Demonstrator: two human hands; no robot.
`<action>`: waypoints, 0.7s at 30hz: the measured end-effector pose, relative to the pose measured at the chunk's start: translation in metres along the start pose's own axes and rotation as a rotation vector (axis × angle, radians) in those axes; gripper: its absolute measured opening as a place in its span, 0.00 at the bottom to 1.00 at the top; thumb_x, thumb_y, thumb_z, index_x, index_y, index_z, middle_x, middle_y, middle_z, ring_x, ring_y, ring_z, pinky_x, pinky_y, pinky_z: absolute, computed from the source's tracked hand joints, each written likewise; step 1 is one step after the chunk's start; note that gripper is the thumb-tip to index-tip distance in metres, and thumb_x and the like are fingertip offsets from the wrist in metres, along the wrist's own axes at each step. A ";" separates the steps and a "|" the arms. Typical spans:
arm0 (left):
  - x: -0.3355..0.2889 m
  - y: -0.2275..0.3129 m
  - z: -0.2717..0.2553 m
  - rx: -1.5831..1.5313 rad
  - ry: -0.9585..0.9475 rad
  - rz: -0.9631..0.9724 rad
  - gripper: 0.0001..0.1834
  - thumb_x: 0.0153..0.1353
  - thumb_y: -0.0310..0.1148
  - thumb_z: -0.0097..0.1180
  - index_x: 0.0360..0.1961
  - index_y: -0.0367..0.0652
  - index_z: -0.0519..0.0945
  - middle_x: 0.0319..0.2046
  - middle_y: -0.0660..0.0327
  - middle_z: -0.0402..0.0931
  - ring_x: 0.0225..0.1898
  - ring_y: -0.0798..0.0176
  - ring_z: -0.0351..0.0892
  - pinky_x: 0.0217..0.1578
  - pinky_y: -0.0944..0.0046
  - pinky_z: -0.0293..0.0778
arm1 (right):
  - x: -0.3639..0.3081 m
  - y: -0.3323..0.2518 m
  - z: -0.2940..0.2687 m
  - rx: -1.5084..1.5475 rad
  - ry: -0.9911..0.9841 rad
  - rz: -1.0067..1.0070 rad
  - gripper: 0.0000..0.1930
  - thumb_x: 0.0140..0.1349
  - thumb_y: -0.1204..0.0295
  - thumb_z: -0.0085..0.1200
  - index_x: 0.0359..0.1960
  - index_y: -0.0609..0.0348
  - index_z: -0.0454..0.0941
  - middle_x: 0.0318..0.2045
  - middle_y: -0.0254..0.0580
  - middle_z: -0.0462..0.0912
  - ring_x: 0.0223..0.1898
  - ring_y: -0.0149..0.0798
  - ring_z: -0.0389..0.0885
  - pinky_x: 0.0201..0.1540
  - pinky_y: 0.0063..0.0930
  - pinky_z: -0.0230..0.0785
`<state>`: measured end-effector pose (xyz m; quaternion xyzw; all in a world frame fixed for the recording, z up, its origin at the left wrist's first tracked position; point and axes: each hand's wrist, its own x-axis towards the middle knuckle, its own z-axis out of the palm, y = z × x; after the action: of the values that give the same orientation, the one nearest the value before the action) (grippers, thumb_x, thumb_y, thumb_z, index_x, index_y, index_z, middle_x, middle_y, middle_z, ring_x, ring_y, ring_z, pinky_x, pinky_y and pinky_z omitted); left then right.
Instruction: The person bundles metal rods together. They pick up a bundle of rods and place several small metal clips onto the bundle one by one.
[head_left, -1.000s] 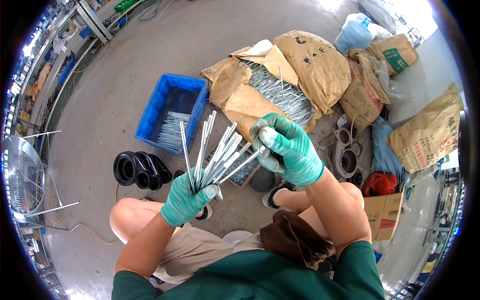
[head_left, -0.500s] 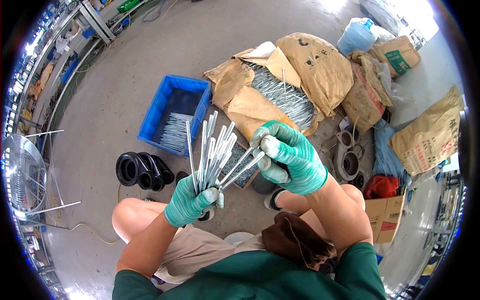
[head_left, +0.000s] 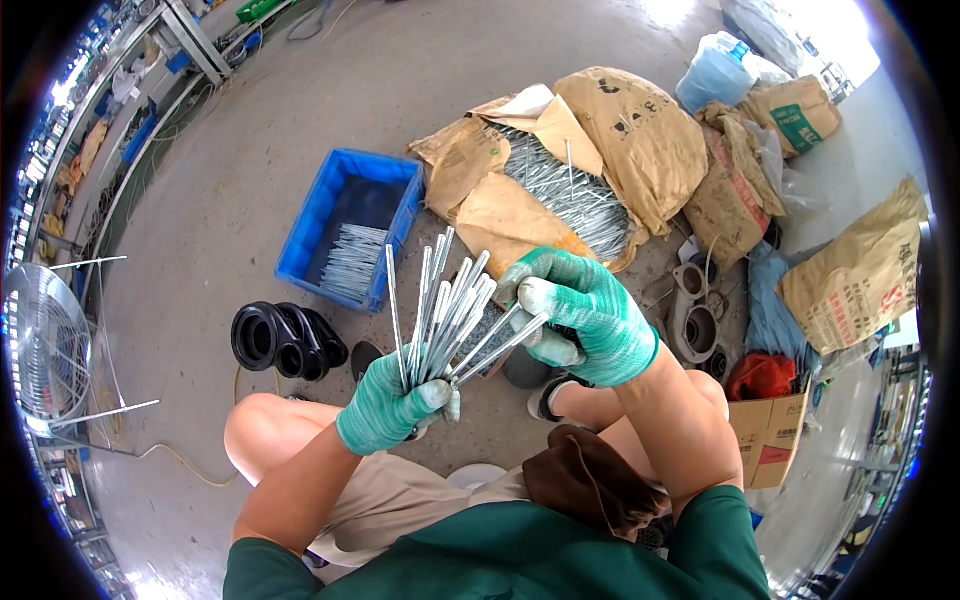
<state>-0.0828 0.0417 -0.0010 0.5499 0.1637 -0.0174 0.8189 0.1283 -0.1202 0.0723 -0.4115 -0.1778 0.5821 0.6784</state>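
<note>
My left hand (head_left: 395, 405), in a green knitted glove, was closed around the lower ends of a bundle of slim silvery metal rods (head_left: 455, 315), which fanned upward and rightward above the floor (head_left: 240, 170). My right hand (head_left: 595, 320), gloved alike, was curled narrow, thumb and forefinger at the upper tip of one of the rightmost rods; I could not tell whether they gripped it. Beyond my left hand stood a blue plastic crate (head_left: 310, 215), with similar rods (head_left: 353, 262) lying along its near edge, toward the near right corner. Beyond my right hand, an opened brown paper sack (head_left: 515, 215) held a heap of loose rods (head_left: 570, 190) between its edges. Black ring-shaped parts (head_left: 283, 338) sat near the crate's near left corner.
</note>
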 end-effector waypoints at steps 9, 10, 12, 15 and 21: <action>0.001 -0.002 -0.005 0.045 -0.028 0.012 0.19 0.62 0.43 0.65 0.43 0.39 0.75 0.25 0.55 0.80 0.23 0.67 0.78 0.22 0.68 0.72 | -0.001 -0.016 0.001 -0.270 0.055 0.072 0.15 0.68 0.63 0.56 0.48 0.62 0.78 0.26 0.30 0.76 0.21 0.19 0.66 0.22 0.13 0.56; 0.002 -0.003 -0.007 0.050 -0.023 0.013 0.19 0.62 0.42 0.65 0.43 0.39 0.75 0.25 0.56 0.80 0.23 0.66 0.79 0.22 0.67 0.73 | -0.001 -0.017 0.002 -0.328 0.059 0.033 0.15 0.68 0.63 0.56 0.48 0.62 0.78 0.26 0.30 0.76 0.21 0.19 0.67 0.23 0.13 0.57; 0.002 -0.003 -0.006 0.055 -0.019 0.014 0.18 0.62 0.41 0.65 0.44 0.39 0.75 0.25 0.56 0.80 0.23 0.66 0.79 0.22 0.67 0.73 | 0.000 -0.014 0.000 -0.283 0.103 -0.014 0.15 0.68 0.63 0.56 0.48 0.62 0.78 0.26 0.30 0.76 0.22 0.19 0.67 0.23 0.13 0.57; -0.001 -0.002 -0.004 0.029 -0.029 0.005 0.23 0.63 0.51 0.61 0.42 0.40 0.76 0.25 0.62 0.81 0.17 0.77 0.71 0.17 0.77 0.65 | 0.005 -0.009 0.001 -0.202 0.149 -0.080 0.15 0.68 0.63 0.56 0.48 0.62 0.78 0.27 0.31 0.77 0.22 0.19 0.67 0.23 0.13 0.58; 0.001 0.005 0.003 -0.072 0.012 -0.019 0.20 0.63 0.44 0.64 0.45 0.41 0.75 0.23 0.59 0.78 0.22 0.67 0.79 0.21 0.70 0.73 | 0.004 0.001 0.006 -0.135 0.089 -0.130 0.15 0.69 0.65 0.56 0.48 0.64 0.78 0.26 0.33 0.78 0.18 0.21 0.66 0.21 0.15 0.58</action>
<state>-0.0800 0.0408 0.0038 0.5187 0.1745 -0.0160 0.8368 0.1245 -0.1140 0.0736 -0.4694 -0.2127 0.5047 0.6926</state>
